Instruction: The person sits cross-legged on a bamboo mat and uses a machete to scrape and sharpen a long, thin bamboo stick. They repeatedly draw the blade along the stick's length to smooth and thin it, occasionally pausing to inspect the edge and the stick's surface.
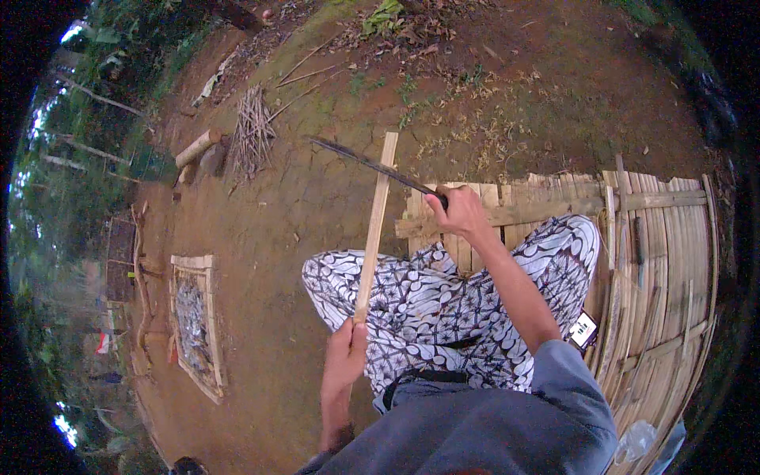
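My left hand is closed around the lower end of a pale, flat wooden strip, which slants up and away in front of my left leg. In my right hand is the handle of a long machete. Its dark blade points to the far left and crosses the strip near the far end; whether it touches the wood I cannot tell. Beneath both hands are my crossed legs in patterned black-and-white trousers.
I sit on a bamboo-slat platform that spreads to the right. A phone-like device with a lit screen lies by my right knee. On the ground are a framed ash pit, a cut log and a bundle of sticks.
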`<state>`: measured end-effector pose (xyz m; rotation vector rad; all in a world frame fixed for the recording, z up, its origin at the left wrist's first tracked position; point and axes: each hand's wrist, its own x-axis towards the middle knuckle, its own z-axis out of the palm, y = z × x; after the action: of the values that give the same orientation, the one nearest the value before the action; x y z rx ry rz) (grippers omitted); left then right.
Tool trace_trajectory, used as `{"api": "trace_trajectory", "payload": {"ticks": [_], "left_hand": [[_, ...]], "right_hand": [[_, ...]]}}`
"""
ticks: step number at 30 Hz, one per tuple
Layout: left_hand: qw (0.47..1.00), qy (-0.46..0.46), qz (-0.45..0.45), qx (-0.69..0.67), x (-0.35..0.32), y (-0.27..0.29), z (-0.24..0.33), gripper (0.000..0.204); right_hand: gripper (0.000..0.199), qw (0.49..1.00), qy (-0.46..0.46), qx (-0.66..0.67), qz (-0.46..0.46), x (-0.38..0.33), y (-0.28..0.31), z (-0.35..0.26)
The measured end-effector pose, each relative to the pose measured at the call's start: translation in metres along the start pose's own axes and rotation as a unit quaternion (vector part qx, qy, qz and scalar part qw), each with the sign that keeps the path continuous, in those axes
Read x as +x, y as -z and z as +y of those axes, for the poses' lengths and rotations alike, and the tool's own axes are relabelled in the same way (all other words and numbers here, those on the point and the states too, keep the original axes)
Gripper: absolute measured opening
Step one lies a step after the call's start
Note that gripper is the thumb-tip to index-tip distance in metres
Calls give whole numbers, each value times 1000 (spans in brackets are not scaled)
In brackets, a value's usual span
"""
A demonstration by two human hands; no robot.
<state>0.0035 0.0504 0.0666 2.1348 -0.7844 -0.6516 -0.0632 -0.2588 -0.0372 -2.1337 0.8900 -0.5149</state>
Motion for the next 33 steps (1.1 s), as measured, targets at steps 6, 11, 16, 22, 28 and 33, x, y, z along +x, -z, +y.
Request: {"api": "trace_trajectory", "payload": {"ticks": [6,11,16,22,28,33], "left_hand": [[997,51,-58,-6,2,-3,2,22],[998,16,-50,17,-6,0,7,23],[989,86,-69,-94,0,-1,-5,23],[990,108,-79,-52,-41,17,0,19],[991,105,-50,-73,-18,15,3,29],[946,178,-69,-263,12,8,8,29]], "right_hand": [[56,929,352,-96,69,-44,-14,-27],[48,995,19,3,101,-3,-7,10],[51,970,235,-50,30,-38,-23,-10],[50,980,2,-10,199,12,-1,27],[59,942,-65,233,234,5,1,39],[56,923,-51,287,251,-4,-7,48]]}}
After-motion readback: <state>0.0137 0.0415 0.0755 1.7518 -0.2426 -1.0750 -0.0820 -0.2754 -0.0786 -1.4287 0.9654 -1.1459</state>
